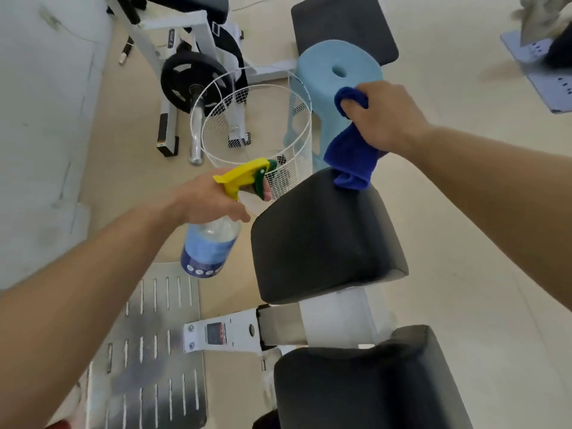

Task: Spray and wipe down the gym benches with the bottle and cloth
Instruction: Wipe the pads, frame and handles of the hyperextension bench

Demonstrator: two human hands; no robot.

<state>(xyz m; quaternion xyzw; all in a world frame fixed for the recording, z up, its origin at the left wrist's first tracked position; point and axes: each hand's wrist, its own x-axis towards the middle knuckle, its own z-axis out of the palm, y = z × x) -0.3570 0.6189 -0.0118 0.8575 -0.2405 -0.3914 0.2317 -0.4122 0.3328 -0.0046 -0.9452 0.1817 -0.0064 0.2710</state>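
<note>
There are three black pads (325, 236) (343, 23) (371, 385), two hands (210, 201) (383, 116), one spray bottle (210, 246), one cloth (349, 159), one basket (297, 164), one stool (325, 57).

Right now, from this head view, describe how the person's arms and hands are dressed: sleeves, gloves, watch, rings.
Both are bare. The left forearm and right forearm show no sleeve up to the frame edge. The left hand and right hand wear no gloves. There is no watch or band on either wrist, and no ring on the fingers in view.
</note>
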